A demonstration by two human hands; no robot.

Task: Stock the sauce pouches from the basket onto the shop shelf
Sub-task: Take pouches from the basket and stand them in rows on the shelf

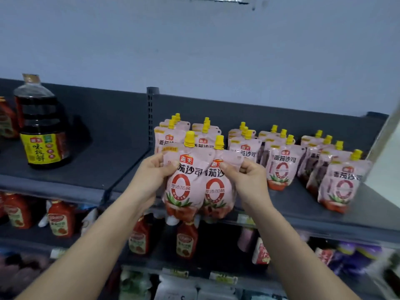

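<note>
left hand [151,169] pinches left pouch [181,187], right hand [249,178] pinches right pouch [216,191], both at shelf [303,202] front lip; set them upright, spouts up, labels out, fronting the two leftmost rows [171,138]

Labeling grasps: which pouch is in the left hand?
The left raised pouch, pinched at its upper edge by the left hand. The right hand grips the right raised pouch; the other pouches stand on the shelf.

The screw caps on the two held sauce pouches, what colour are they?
Yellow: both screw caps on the pink sauce pouches show plainly in the head view.
</note>
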